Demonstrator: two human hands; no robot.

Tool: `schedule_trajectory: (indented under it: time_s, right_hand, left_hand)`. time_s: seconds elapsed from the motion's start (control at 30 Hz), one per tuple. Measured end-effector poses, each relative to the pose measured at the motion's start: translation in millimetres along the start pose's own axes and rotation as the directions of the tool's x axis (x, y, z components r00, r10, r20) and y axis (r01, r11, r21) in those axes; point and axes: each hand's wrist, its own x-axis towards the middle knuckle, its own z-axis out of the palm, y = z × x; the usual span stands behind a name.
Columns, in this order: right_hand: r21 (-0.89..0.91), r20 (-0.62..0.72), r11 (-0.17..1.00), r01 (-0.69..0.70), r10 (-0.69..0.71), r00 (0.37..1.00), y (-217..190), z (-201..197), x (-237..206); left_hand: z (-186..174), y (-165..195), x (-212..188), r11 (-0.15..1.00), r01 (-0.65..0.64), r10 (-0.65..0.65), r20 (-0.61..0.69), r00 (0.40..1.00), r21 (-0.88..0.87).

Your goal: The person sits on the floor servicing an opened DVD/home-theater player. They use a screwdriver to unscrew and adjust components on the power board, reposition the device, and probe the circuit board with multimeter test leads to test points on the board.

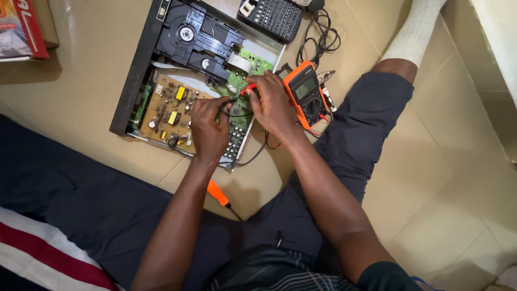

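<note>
Pressing probes [249, 89] onto green board [243, 75]

A red and white package [20, 29] lies at the top left corner on the floor, cut off by the edge; it may be a box or a booklet. The orange meter [306, 94] beside the right hand has a small greyish rectangular screen [305, 88]. A small white label [163, 9] sits on the player's black frame.

Glossy beige floor tiles [431, 178]; matt black plastic disc drive [196, 37]; tan fibre circuit board [167, 110]; orange rubbery multimeter [306, 94] casing; dark cloth trousers [355, 134].
</note>
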Motion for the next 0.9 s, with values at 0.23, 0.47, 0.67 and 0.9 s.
schedule_trajectory:
  time_s: [0.23, 0.47, 0.67, 0.9]
  right_hand:
    - [0.013, -0.015, 1.0, 0.007, -0.007, 1.0, 3.7, 3.2, 1.1]
    - [0.04, -0.041, 0.999, 0.018, -0.016, 0.999, 4.3, 7.4, 0.3]
    - [0.026, -0.052, 0.999, 0.026, -0.024, 0.998, 3.7, 7.4, 0.6]
    - [0.023, -0.052, 0.999, 0.028, -0.027, 0.998, 4.5, 7.9, 0.7]
  left_hand:
    - [0.3, -2.3, 0.9, 1.0, 0.003, -0.003, -0.002, 1.0, 0.002]
    - [-0.2, -3.0, -1.0, 1.0, -0.002, 0.002, 0.001, 1.0, 0.0]
    - [0.0, -3.6, -1.2, 1.0, -0.005, 0.005, 0.007, 1.0, 0.003]
    - [-1.0, -2.7, -1.0, 1.0, 0.006, -0.006, 0.011, 1.0, 0.004]
